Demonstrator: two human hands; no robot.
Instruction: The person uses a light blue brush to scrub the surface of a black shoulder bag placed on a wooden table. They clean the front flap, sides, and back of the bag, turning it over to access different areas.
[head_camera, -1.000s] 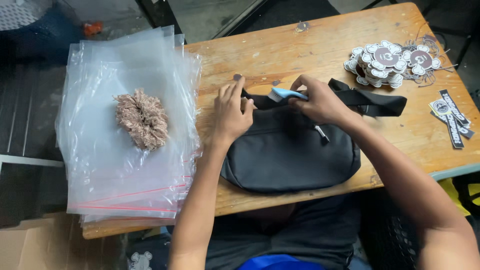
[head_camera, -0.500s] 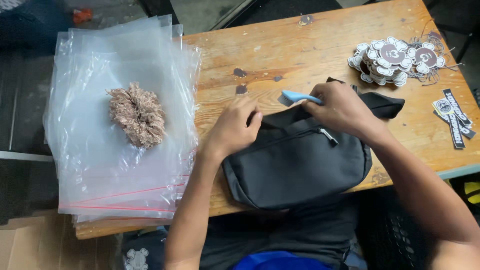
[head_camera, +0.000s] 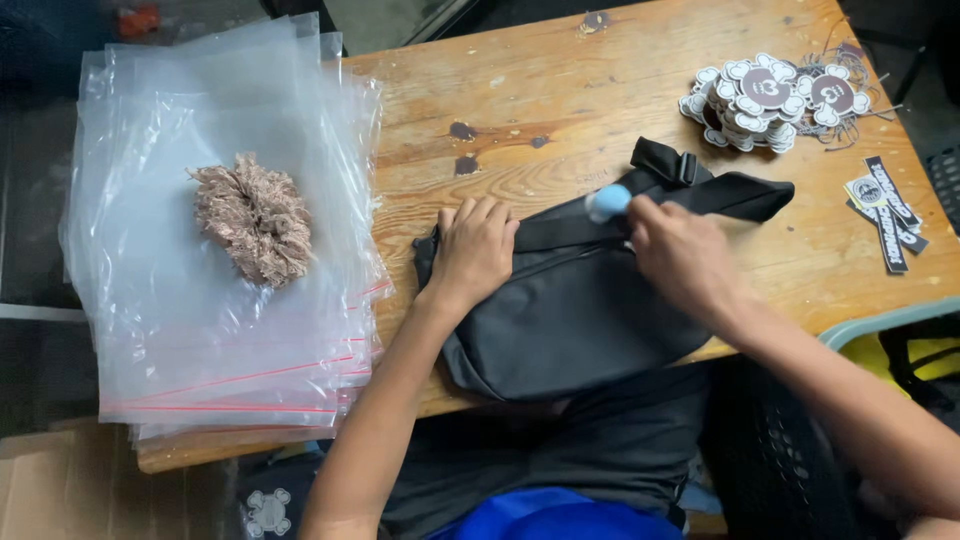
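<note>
My left hand (head_camera: 476, 243) lies flat, fingers loosely spread, on the black bag (head_camera: 575, 310); just right of it, my right hand (head_camera: 683, 256) pinches a small blue tool (head_camera: 607, 202) against the bag's strap (head_camera: 700, 190).

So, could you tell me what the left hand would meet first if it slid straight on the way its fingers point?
Probably bare wooden table just beyond the black bag; the left hand points toward the far edge.
</note>
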